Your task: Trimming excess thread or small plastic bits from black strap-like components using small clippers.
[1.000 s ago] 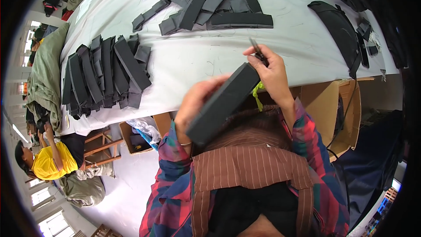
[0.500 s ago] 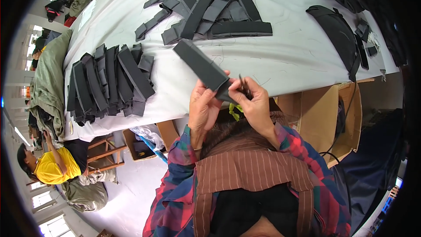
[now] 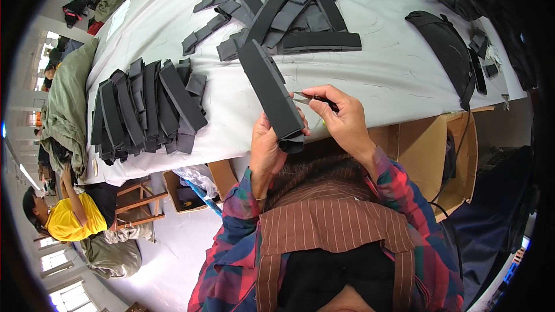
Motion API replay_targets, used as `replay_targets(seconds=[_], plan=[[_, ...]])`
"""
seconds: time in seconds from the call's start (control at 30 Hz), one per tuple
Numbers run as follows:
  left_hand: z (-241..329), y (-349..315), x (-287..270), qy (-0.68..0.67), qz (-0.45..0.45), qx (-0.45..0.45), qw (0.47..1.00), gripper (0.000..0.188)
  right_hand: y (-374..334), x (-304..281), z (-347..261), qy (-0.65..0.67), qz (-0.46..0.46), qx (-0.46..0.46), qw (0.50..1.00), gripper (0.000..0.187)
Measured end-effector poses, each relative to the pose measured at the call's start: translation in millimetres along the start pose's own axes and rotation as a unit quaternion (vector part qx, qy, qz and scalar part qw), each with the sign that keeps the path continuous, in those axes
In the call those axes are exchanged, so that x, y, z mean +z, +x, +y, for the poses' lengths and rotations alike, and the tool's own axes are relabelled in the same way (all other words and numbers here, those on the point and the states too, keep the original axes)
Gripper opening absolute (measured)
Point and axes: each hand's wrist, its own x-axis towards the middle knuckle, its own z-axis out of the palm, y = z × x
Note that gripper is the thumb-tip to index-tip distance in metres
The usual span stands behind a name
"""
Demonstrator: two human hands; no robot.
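My left hand (image 3: 266, 149) is closed around the near end of a dark grey folded fabric strip (image 3: 269, 89), which slants up and away to the left over the table's near edge. Between the fingers of my right hand (image 3: 347, 120) is a pair of thread snips (image 3: 303, 98). Their metal tips point left, close to the strip's right edge; I cannot tell whether they touch it. A row of similar strips (image 3: 151, 104) lies side by side on the left of the table. Farther off is a loose heap of such strips (image 3: 295, 14).
The white-covered table (image 3: 370, 81) carries a curved black fabric piece (image 3: 442, 52) and a black phone-like slab (image 3: 478, 72) at right. Cardboard boxes (image 3: 419, 144) stand below its edge. At far left, a person in a yellow top (image 3: 72, 219) sits beside green cloth (image 3: 69, 98).
The strip has turned more upright in my left hand. My right hand has moved away from its near end, a little right and up, and the snips now show clearly.
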Motion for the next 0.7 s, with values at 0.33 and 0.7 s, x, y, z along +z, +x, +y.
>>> replay_targets(seconds=[0.33,0.7], plan=[[0.9,-2.5,2.1,0.024,-0.016,-0.032,0.999,0.033,4.5,-5.0,1.4,-0.102,0.027,-0.045,0.993,0.015],[-4.3,-9.6,3.7,0.158,0.028,-0.032,0.987,0.030,-7.8,-4.2,-9.3,-0.101,-0.108,-0.140,0.979,0.042]])
